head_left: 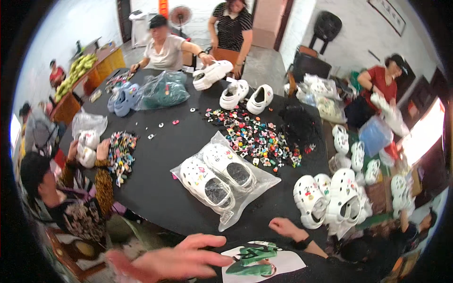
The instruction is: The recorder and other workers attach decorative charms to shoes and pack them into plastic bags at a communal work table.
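My left hand (177, 259) reaches in from the lower edge, large and blurred, its fingers stretched apart and nothing visible in it. Beside its fingertips lies a white sheet (288, 269) with a picture of green shoes. My right hand is out of the picture. Beyond the sheet, a clear plastic bag (266, 181) holds a pair of white clogs (200, 181) decorated with small charms. The hand with a dark wristband (285, 228) appears to belong to a person on the right; it rests near several white clogs (343, 195).
Colourful shoe charms (264, 141) are heaped on the black table (155, 165), with another pile (123, 155) at left. Blue clogs (125, 100), a bag of green items (165, 92) and white clogs (259, 99) stand farther back. Several people work around the table.
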Motion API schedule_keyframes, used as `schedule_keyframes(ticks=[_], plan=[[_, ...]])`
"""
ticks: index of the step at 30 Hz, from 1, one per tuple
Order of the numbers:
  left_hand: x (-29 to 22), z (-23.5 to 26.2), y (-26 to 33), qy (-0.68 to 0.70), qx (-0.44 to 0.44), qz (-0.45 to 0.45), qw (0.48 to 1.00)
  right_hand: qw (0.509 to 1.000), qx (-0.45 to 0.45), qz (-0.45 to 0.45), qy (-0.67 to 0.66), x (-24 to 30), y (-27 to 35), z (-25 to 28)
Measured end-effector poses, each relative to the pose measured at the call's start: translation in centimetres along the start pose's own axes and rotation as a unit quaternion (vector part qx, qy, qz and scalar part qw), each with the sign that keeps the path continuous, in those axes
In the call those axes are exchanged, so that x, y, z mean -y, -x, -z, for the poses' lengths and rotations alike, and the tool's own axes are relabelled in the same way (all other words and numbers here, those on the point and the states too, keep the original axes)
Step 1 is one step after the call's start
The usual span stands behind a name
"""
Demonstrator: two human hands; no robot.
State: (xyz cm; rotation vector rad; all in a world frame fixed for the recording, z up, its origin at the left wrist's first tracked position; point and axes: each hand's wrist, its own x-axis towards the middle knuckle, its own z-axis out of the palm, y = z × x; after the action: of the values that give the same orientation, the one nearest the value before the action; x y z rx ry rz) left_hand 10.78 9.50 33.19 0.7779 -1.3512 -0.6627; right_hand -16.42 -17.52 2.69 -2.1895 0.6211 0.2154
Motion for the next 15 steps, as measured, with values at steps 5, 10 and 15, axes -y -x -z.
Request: schedule_keyframes(ticks=[5,10,15], plan=[[-7.9,-4.7,-1.2,-0.174,0.087,0.073,0.978,0.992,0.082,0.084,0.052,-0.8,0.3,-0.8],[-7.7,-5.0,-0.7,-0.103,0.068,0.056,0.991,0.988,0.064,0.118,0.077,-0.4,-0.6,-1.2],[-7.7,-5.5,0.3,-0.045,0.064,0.029,0.997,0.983,0.080,0.130,0.105,0.4,-0.3,-1.7]])
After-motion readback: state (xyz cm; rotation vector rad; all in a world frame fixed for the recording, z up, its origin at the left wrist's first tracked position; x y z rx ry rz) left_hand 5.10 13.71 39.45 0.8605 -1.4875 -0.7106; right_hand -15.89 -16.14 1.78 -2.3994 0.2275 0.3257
